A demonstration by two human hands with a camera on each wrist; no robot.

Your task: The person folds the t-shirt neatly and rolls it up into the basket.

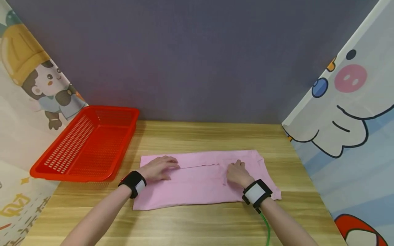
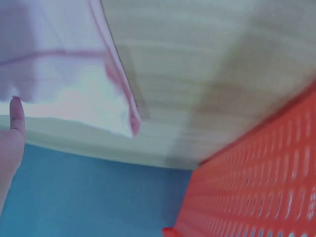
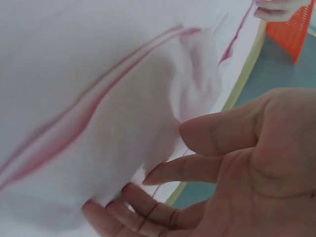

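Note:
A folded pink garment (image 1: pixel 197 188) lies lengthwise on the wooden table, with a long layer edge along its middle and a squarish flap near its right end. My left hand (image 1: pixel 158 168) rests on its left part, palm down, fingers loosely spread. In the left wrist view only one digit of the left hand (image 2: pixel 15 126) shows, at the cloth's border. On the flap, my right hand (image 1: pixel 238 173) has bent fingers. Seen from the right wrist, the thumb and fingers of the right hand (image 3: pixel 217 163) pinch the raised, wrinkled edge of the pink cloth (image 3: pixel 143 113).
A red perforated plastic basket (image 1: pixel 101 147) stands on the table (image 1: pixel 197 136) to the left of the cloth. A dark grey panel (image 1: pixel 197 61) rises behind. Cartoon-printed sheets flank both sides. A green cable (image 1: pixel 267 227) trails from the right wrist strap.

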